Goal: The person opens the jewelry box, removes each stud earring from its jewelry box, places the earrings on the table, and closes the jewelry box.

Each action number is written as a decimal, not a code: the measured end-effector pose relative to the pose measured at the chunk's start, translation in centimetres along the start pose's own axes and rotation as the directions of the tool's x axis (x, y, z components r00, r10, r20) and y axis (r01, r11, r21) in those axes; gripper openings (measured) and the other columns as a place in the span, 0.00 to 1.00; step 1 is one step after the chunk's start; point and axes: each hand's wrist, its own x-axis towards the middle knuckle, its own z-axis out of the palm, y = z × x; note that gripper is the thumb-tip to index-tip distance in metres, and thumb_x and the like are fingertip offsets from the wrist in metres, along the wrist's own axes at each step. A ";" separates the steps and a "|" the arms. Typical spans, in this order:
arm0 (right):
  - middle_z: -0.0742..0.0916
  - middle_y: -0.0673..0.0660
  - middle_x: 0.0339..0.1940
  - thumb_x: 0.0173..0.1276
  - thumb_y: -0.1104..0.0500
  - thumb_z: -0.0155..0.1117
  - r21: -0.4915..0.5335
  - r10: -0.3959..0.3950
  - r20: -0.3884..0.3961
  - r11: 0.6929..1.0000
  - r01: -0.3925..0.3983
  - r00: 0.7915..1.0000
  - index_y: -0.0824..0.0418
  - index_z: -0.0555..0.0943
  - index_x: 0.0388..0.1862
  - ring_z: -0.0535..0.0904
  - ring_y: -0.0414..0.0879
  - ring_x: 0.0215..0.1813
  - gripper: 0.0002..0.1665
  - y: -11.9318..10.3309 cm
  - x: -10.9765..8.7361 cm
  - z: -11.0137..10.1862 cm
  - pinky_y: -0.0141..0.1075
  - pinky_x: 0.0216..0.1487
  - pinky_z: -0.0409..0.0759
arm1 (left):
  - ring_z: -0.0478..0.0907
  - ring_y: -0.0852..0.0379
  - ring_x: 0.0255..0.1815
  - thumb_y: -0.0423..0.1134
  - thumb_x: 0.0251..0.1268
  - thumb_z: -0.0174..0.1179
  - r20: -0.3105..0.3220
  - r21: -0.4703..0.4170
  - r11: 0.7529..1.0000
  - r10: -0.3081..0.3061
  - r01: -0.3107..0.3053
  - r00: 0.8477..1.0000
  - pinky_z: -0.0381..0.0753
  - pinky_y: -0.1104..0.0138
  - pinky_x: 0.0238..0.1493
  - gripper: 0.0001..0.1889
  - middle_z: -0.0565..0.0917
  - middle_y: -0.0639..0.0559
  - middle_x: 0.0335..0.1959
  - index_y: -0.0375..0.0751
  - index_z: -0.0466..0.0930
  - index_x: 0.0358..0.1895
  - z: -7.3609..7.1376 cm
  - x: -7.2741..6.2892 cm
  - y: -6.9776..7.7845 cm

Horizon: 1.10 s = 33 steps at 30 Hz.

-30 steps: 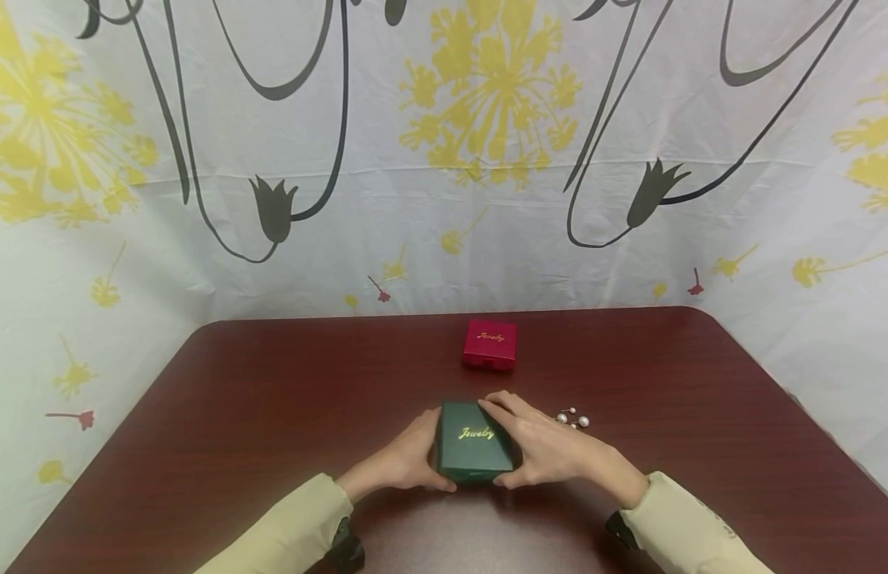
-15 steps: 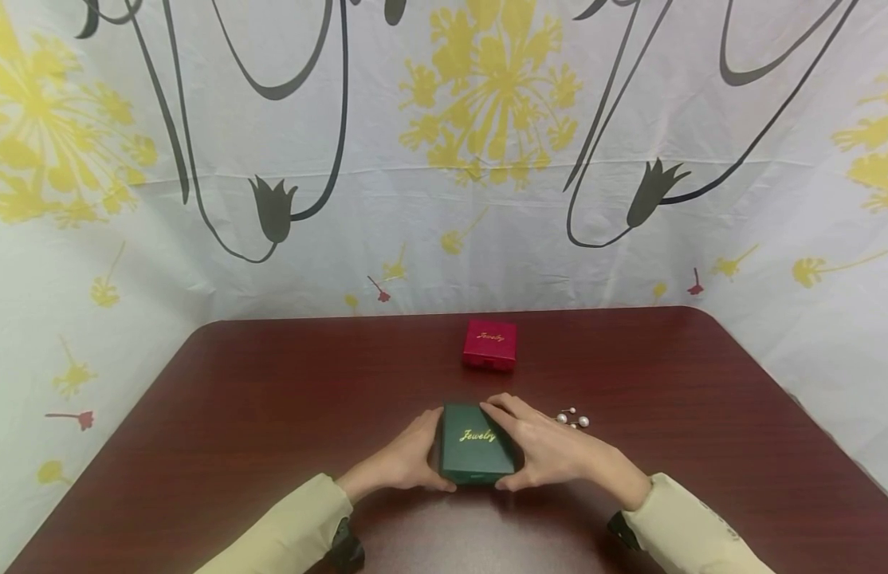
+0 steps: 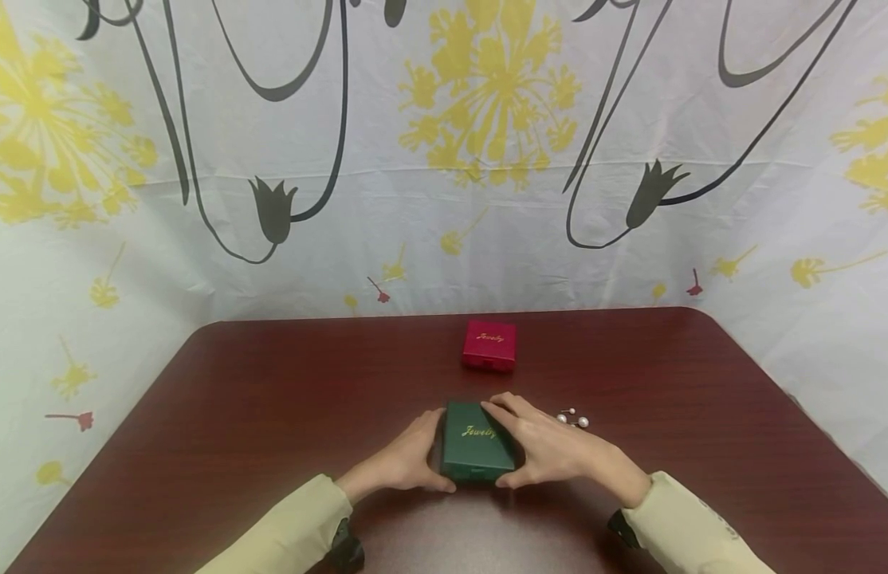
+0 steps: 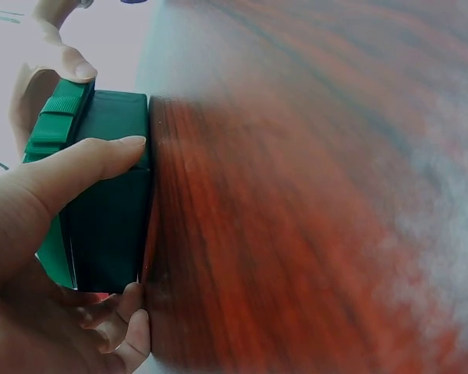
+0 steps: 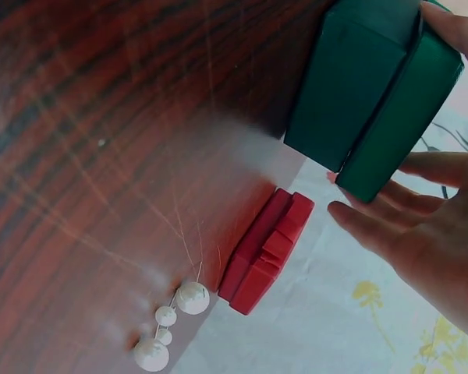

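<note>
Two jewelry boxes on the bench [image 3: 272, 399]: the near jewelry box [image 3: 476, 451] sits at the front middle, left hand [image 3: 401, 458] against its left side, right hand [image 3: 559, 450] against its right. Behind it, well apart, stands the far jewelry box [image 3: 490, 346]. Pearl earrings [image 3: 573, 418] lie just beyond the right hand.

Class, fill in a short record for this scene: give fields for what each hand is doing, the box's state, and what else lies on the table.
left hand: grips the left side of the green box
right hand: holds the box's right side, fingers over the lid
green box: closed, on the table
red box: closed, farther back, apart
pearl earrings: right of the green box, beside the right hand
</note>
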 end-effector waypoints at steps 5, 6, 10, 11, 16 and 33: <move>0.67 0.57 0.57 0.42 0.43 0.72 0.005 -0.008 0.002 1.000 0.008 1.000 0.64 0.62 0.64 0.66 0.46 0.54 0.53 -0.1 0.0 0.0 0.40 0.50 0.74 | 0.65 0.48 0.55 0.41 0.32 0.74 0.005 -0.003 1.000 0.001 -0.001 1.000 0.65 0.58 0.56 0.51 0.68 0.41 0.53 0.28 0.53 0.62 0.0 0.0 -0.1; 0.67 0.56 0.57 0.42 0.43 0.72 0.009 -0.007 0.005 1.000 0.007 1.000 0.63 0.62 0.64 0.66 0.45 0.54 0.53 -0.1 0.0 0.0 0.40 0.49 0.74 | 0.65 0.47 0.55 0.41 0.32 0.74 0.006 -0.008 1.000 0.002 -0.002 1.000 0.65 0.58 0.56 0.51 0.68 0.41 0.53 0.28 0.53 0.62 0.0 0.0 0.0; 0.66 0.55 0.58 0.42 0.42 0.71 0.008 0.001 0.017 1.000 -0.001 1.000 0.62 0.62 0.64 0.65 0.44 0.54 0.53 -0.2 0.0 0.0 0.39 0.49 0.74 | 0.66 0.46 0.54 0.42 0.33 0.73 -0.007 -0.004 0.999 0.046 -0.046 0.999 0.66 0.57 0.55 0.50 0.68 0.39 0.52 0.25 0.53 0.60 -0.2 -0.2 0.1; 0.66 0.55 0.58 0.42 0.42 0.71 0.006 0.002 0.018 1.000 -0.002 1.000 0.61 0.62 0.64 0.65 0.44 0.54 0.53 -0.3 0.0 0.0 0.39 0.50 0.74 | 0.66 0.46 0.54 0.42 0.33 0.73 -0.009 -0.009 0.998 0.055 -0.055 0.998 0.66 0.57 0.54 0.50 0.68 0.39 0.52 0.25 0.53 0.60 -0.2 -0.2 0.1; 0.66 0.55 0.58 0.42 0.42 0.71 -0.001 -0.004 0.019 1.000 0.004 1.000 0.61 0.62 0.64 0.65 0.45 0.55 0.53 -0.2 0.1 0.1 0.39 0.50 0.73 | 0.66 0.47 0.53 0.42 0.33 0.73 -0.011 -0.018 0.998 0.055 -0.055 0.998 0.66 0.57 0.54 0.50 0.68 0.40 0.51 0.26 0.53 0.61 -0.2 -0.2 0.1; 0.70 0.60 0.56 0.45 0.29 0.60 -0.076 -0.083 -0.064 0.994 0.078 0.994 0.65 0.64 0.62 0.68 0.48 0.54 0.54 -0.4 0.7 0.4 0.41 0.52 0.72 | 0.66 0.50 0.53 0.42 0.31 0.74 0.009 -0.006 1.000 0.012 -0.012 1.000 0.66 0.60 0.55 0.51 0.68 0.44 0.52 0.30 0.53 0.62 0.0 0.0 -0.1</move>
